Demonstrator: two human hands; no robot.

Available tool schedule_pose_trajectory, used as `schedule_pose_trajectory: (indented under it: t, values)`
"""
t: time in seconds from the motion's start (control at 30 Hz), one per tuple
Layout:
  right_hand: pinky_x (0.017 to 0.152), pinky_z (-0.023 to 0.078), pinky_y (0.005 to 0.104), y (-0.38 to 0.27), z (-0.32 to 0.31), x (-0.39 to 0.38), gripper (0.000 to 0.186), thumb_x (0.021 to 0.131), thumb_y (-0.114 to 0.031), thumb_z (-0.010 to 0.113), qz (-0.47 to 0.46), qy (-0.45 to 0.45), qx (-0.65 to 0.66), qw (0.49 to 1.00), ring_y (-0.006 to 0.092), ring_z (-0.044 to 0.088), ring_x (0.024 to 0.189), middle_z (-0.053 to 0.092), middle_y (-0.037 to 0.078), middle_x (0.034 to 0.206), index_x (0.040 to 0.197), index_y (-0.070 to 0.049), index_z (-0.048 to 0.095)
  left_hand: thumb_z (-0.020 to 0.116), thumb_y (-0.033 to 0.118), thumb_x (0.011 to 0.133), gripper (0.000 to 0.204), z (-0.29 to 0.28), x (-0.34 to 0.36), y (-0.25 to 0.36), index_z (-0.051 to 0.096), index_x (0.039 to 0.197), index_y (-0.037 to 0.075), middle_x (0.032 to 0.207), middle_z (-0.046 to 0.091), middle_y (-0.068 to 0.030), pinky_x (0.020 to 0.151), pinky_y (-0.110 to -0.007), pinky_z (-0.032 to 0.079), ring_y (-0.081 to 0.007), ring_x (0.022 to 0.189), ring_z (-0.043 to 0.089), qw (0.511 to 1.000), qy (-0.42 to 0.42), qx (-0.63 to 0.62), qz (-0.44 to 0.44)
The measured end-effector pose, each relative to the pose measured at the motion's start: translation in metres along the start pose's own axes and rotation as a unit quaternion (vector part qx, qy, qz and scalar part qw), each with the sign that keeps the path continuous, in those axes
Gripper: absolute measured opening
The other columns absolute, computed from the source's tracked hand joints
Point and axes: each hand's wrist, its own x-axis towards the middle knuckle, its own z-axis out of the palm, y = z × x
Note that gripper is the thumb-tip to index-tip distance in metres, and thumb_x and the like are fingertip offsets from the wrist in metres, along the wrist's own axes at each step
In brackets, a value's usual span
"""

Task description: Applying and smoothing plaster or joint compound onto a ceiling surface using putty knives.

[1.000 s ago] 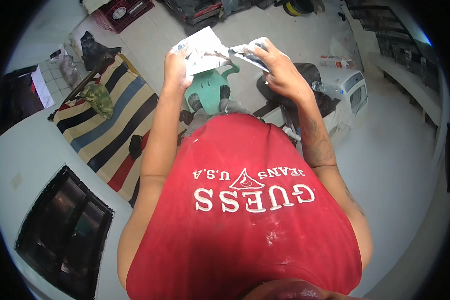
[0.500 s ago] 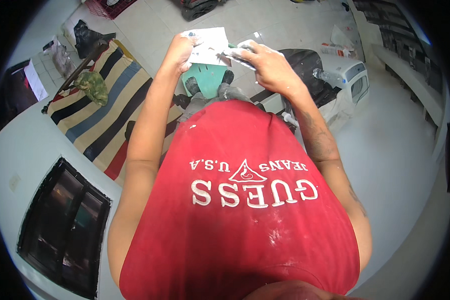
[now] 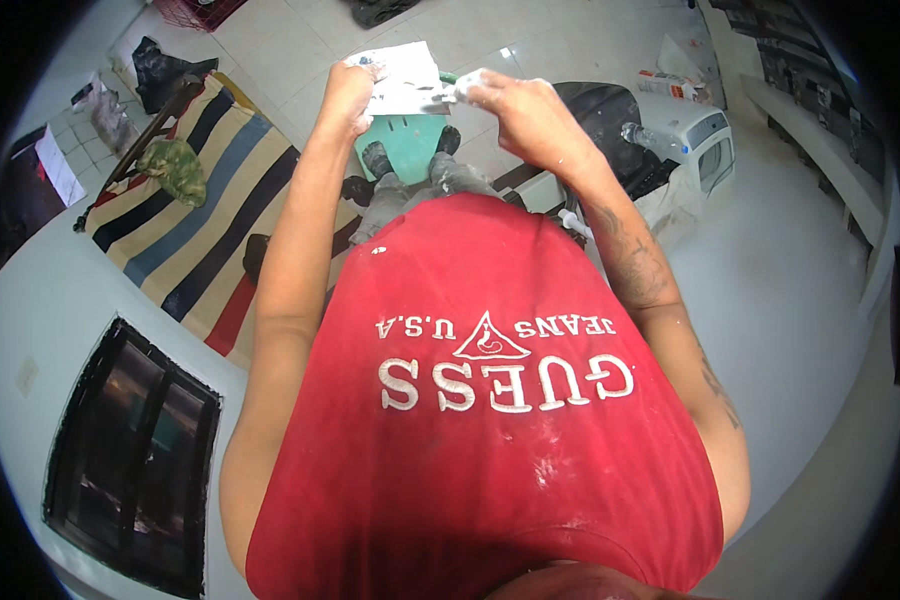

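Observation:
My left hand (image 3: 351,93) grips a flat white board (image 3: 402,66) by its left edge, fingers closed round it. White paste is smeared on the board and on my fingers. At the board's right edge, my closed right hand (image 3: 510,104), also spotted white, holds a small tool with a green part (image 3: 448,77), which looks like a putty knife. Its blade is hard to make out against the board. Both hands are held out in front of me, above the green plastic surface (image 3: 406,146) where my dark shoes (image 3: 448,140) stand.
A striped cloth (image 3: 205,190) covers something at the left, with a camouflage cap (image 3: 173,170) on it. To the right are a clear plastic bottle (image 3: 650,137) and a white appliance-like casing (image 3: 708,150). A dark-framed window (image 3: 135,455) is at lower left; pale tiles (image 3: 510,40) cover the floor.
Both hands and the board have shifted slightly up and left in the view. My right hand's fingers, stretched over the tool before, are now curled more tightly beside the board's edge.

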Motion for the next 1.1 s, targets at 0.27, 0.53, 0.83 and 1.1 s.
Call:
schedule_pose_trajectory:
  t: [0.27,0.53,0.83,1.1]
  values:
    - [0.06,0.045,0.0357,-0.012,0.016,0.008,0.037,0.057,0.007,0.047,0.004,0.049,-0.028,0.998,0.0286,0.055,0.07,0.053,0.007,0.089,0.091,-0.006,0.052,0.042,-0.006,0.072,0.013,0.013,-0.008,0.002,0.052,0.08,-0.009,0.073,0.056,-0.0128,0.052,-0.029,0.047,-0.0187,0.06,0.056,0.996,0.0,-0.002,0.089]
    - [0.058,0.046,0.0341,-0.004,-0.015,0.02,0.028,0.058,0.001,0.052,-0.004,0.044,-0.058,0.997,0.0245,0.056,0.071,0.054,0.005,0.081,0.084,-0.008,0.055,0.042,-0.005,0.074,0.012,0.015,-0.015,0.007,0.053,0.078,-0.008,0.072,0.057,-0.0101,0.054,-0.026,0.045,-0.0157,0.062,0.055,0.985,0.04,-0.008,0.167]
    - [0.06,0.046,0.0346,-0.024,0.01,0.01,0.032,0.057,0.002,0.053,0.025,0.026,-0.006,0.999,0.0253,0.056,0.072,0.053,0.006,0.084,0.087,-0.009,0.055,0.041,-0.002,0.078,0.014,0.019,-0.022,0.013,0.054,0.079,-0.007,0.071,0.057,-0.008,0.053,-0.024,0.043,-0.0127,0.059,0.053,0.971,0.059,0.009,0.23]
    - [0.056,0.045,0.0361,-0.01,-0.007,0.027,0.035,0.053,0.003,0.053,0.023,0.117,-0.056,0.991,0.0273,0.055,0.066,0.053,0.006,0.081,0.086,-0.009,0.055,0.041,0.0,0.079,0.015,0.029,-0.033,0.016,0.054,0.078,-0.007,0.069,0.056,-0.0063,0.05,-0.024,0.041,-0.0114,0.056,0.05,0.971,0.048,0.027,0.232]
